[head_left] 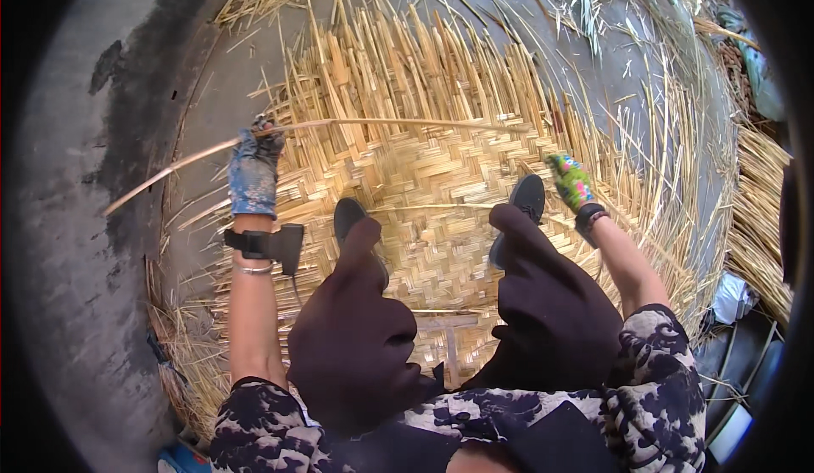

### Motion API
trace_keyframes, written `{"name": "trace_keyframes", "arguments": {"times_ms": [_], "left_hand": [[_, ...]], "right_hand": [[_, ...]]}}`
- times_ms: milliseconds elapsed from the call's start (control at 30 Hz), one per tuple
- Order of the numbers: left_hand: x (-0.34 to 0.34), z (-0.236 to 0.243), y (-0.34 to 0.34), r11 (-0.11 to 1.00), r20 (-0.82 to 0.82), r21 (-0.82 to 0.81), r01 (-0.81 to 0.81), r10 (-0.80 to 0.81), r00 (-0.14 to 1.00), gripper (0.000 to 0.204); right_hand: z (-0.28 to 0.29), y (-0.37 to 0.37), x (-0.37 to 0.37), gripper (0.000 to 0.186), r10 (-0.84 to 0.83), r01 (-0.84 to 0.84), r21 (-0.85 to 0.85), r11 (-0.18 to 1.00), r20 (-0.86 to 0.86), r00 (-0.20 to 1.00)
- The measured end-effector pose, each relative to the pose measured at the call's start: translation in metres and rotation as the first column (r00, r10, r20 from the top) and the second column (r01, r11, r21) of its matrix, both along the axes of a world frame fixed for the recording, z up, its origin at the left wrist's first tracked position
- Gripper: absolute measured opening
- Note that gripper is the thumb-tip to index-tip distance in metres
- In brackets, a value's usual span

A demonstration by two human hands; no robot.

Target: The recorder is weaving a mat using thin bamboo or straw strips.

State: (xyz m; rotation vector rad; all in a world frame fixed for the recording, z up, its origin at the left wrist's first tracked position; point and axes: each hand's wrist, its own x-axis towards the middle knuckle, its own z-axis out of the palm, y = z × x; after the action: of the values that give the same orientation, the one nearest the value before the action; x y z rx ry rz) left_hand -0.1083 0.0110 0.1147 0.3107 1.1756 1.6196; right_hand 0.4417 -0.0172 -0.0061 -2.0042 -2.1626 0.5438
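My left hand (254, 163), in a blue, dirt-darkened glove, is closed on a long pale split reed strip (148, 179), which arches out past the hand on both sides, over a woven reed mat (441, 244). My right hand (568, 178), in a green floral glove, is low over the mat's right part, below the strip's right end, its fingers curled; whether they grip anything is too small to make out. Loose upright reed ends fringe the mat's far side. Both my feet in dark shoes (527, 193) stand on the weave.
Scattered straw (593, 15) lies around the mat on grey concrete (93, 244). At the right are a thick pile of reeds (757, 218), a pale crumpled bag (731, 296) and a light teal bundle (759, 74). A blue object (182, 460) sits at the lower left.
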Motion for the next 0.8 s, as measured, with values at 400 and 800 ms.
{"name": "trace_keyframes", "arguments": {"times_ms": [400, 800], "left_hand": [[0.037, -0.075, 0.007, 0.989, 0.092, 0.018, 0.146, -0.147, 0.985, 0.027], [0.057, -0.078, 0.009, 0.944, 0.072, 0.024, 0.329, -0.33, 0.941, 0.034]], "right_hand": [[0.102, 0.073, -0.168, 0.025, 0.511, -0.502, 0.144, 0.853, -0.425, 0.747], [0.052, 0.07, -0.256, 0.031, -0.536, -0.499, -0.732, 0.464, -0.68, 0.5]]}}
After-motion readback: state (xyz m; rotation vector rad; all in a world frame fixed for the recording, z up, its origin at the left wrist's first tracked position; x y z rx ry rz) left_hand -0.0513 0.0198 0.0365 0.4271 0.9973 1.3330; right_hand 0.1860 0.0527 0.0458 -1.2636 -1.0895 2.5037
